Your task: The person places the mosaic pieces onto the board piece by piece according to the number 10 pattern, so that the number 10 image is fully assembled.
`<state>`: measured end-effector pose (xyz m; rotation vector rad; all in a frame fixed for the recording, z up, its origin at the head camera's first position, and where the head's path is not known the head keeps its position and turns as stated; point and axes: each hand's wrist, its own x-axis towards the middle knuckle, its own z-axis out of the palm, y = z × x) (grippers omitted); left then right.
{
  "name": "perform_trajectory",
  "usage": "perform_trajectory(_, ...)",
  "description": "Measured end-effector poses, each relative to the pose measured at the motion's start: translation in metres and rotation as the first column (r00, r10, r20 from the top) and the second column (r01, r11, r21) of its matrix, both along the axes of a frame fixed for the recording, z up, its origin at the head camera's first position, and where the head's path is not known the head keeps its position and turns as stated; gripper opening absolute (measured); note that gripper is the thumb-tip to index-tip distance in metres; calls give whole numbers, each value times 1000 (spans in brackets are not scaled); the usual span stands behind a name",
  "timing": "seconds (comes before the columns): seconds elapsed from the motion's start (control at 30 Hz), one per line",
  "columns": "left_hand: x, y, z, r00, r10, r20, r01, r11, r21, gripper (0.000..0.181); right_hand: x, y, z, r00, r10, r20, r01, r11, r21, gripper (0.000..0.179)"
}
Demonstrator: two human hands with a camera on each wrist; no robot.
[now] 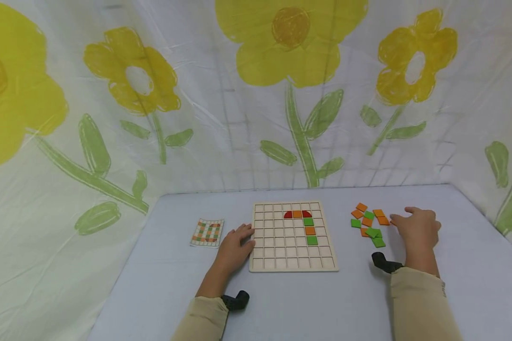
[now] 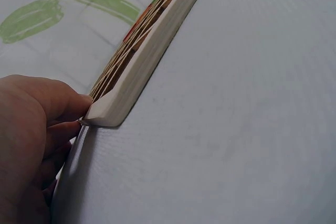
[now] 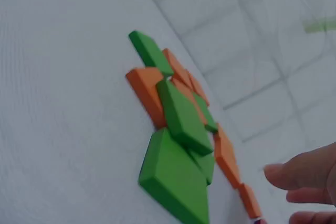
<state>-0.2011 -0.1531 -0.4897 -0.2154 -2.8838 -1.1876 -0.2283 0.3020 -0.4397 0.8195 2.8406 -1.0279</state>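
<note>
My left hand [image 1: 234, 248] rests at the left edge of a square wooden grid board [image 1: 277, 260], its thumb and fingertips touching the rim. In the left wrist view the board's pale edge [image 2: 152, 61] rises from the thumb. Set in the board's upper right are two red rounded pieces with an orange square tile [image 1: 297, 214] between them; green and orange tiles run down below. My right hand [image 1: 420, 229] hovers, thumb and fingers apart, beside loose green tiles [image 3: 176, 174] and orange tiles [image 1: 382, 220]. I see nothing in its grasp; some fingers lie outside the right wrist view.
A small printed card [image 1: 207, 233] with a coloured grid pattern lies left of the board. The pale tabletop [image 1: 315, 303] meets a white sheet [image 1: 205, 156] painted with yellow flowers at the back and sides. Black wrist devices [image 1: 236, 300] are worn on both arms.
</note>
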Motion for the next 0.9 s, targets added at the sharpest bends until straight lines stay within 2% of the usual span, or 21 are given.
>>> perform_trajectory(0.07, 0, 0, 0, 1000, -1, 1, 1, 1000, -1, 39, 1, 4, -5, 998, -45, 37, 46, 999, -20, 62)
perform_trajectory(0.2, 0, 0, -1, 1000, -7, 3, 7, 1000, 2, 39, -1, 6, -12, 997, -7, 72, 8, 1000, -11, 51)
perform_trajectory(0.33, 0, -1, 0, 1000, -5, 16, 5, 1000, 17, 40, -5, 1, -16, 997, 80, 19, -80, 997, 8, 45)
perform_trajectory(0.47, -1, -1, 0, 1000, -5, 22, 4, 1000, 19, 40, -7, -3, -19, 986, 159, -49, -159, 987, 8, 44)
perform_trajectory(0.6, -1, -1, 0, 1000, -8, 17, 8, 1000, 20, 40, -10, -7, -22, 976, 208, -71, -210, 978, -14, 47)
perform_trajectory(0.9, 1, 0, 2, 1000, -1, 22, 0, 1000, 25, 40, -11, -11, -18, 981, 194, -4, -193, 978, -82, 52)
